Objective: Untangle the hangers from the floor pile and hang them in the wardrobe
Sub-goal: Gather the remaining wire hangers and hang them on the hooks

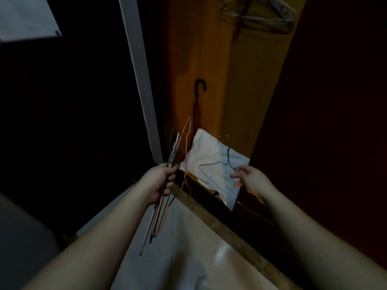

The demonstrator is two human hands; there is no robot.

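The fingers (pixel 170 176) of the left hand (pixel 162 181) are curled tightly round a bundle of wire hangers (pixel 165 197), gripped near the necks. The bundle's long axis is seen running steeply from lower left, below the fist, up toward the wardrobe, where an orange hanger (pixel 186 135) stands out above the rest.

The right hand (pixel 250 178) is held with fingers loosely spread; a blue wire hanger (pixel 211 164) seems to be pinched at the fingertips, though contact cannot be confirmed in the dim light. That hanger lies roughly level across a white cloth (pixel 209 153) on the wardrobe floor (pixel 240 130), its neck turned upward.

Progress is judged partial: several pale hangers (pixel 259 15) are already hung at the top, while the gripped bundle remains to be separated and hung.
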